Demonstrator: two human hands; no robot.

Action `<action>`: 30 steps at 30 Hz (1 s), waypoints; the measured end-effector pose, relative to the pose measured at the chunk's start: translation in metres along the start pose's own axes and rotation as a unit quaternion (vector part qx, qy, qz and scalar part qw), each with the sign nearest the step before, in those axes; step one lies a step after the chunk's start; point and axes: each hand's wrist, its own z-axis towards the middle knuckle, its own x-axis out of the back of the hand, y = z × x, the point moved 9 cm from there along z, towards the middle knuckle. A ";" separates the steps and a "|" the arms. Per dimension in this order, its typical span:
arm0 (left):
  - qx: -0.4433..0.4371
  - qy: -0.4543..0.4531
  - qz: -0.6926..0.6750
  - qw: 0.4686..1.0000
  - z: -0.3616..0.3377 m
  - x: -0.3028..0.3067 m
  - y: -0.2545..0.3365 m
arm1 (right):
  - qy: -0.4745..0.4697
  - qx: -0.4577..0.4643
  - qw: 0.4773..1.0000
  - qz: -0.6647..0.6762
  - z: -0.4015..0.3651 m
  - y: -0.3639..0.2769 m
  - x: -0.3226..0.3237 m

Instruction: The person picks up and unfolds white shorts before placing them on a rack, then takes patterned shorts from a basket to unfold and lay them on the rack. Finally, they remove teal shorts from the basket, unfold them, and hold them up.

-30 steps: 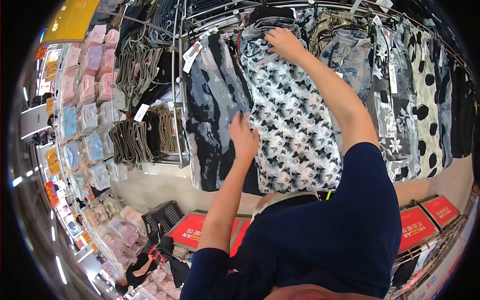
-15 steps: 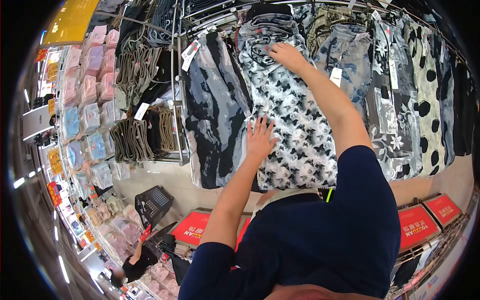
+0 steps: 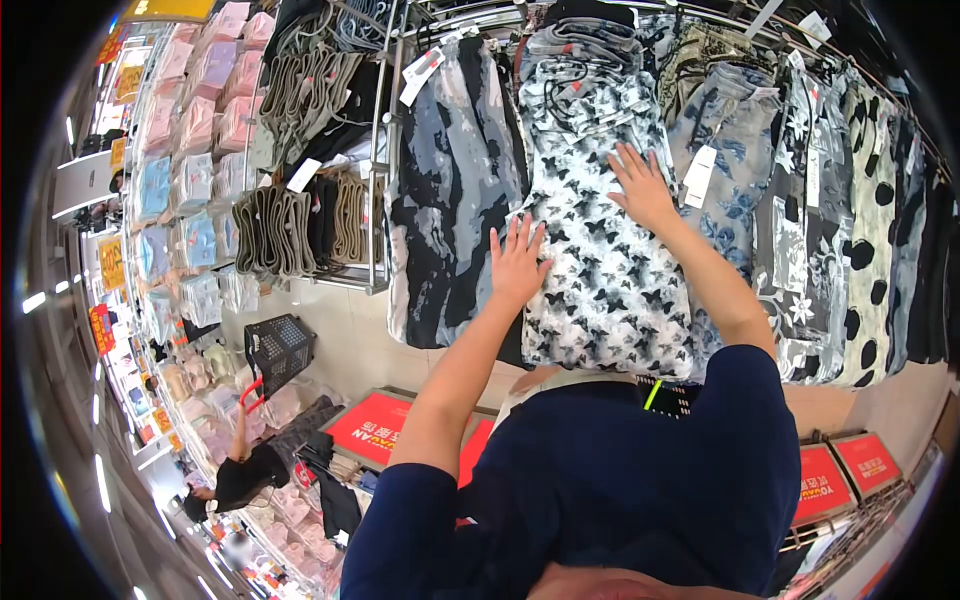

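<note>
White trousers with a black butterfly print lie flat in front of me, their gathered drawstring waist at the far end. My left hand rests with spread fingers on their left edge, beside grey and black camouflage trousers. On the upper right part of the butterfly trousers lies my right hand, flat and with fingers apart. Neither hand grips anything. Right of it are blue-grey patterned trousers with a white tag.
More printed trousers line the right side. To the left, folded olive garments sit by a metal rack. Packaged pastel goods fill shelves beyond. Behind me are red signs; a person holds a dark basket's red handle.
My right hand has left the drawstring waist and come down to the upper right of the butterfly trousers. My left hand stays at their left edge. The other person and basket have shifted.
</note>
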 end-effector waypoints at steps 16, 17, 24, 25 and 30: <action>-0.044 0.028 -0.069 0.996 -0.008 0.012 0.010 | 0.026 -0.010 0.999 0.037 -0.028 -0.057 0.019; -0.047 0.027 -0.079 0.995 -0.015 0.019 0.013 | 0.030 -0.001 0.996 0.079 -0.036 -0.066 0.016; -0.181 -0.043 -0.208 0.960 -0.108 0.053 0.071 | -0.014 -0.050 0.957 0.285 -0.119 -0.118 0.051; -0.195 -0.038 -0.203 0.959 -0.122 0.052 0.076 | -0.014 -0.060 0.954 0.294 -0.132 -0.128 0.061; -0.253 0.017 -0.125 0.959 -0.162 0.029 0.079 | 0.020 -0.108 0.953 0.283 -0.195 -0.185 0.107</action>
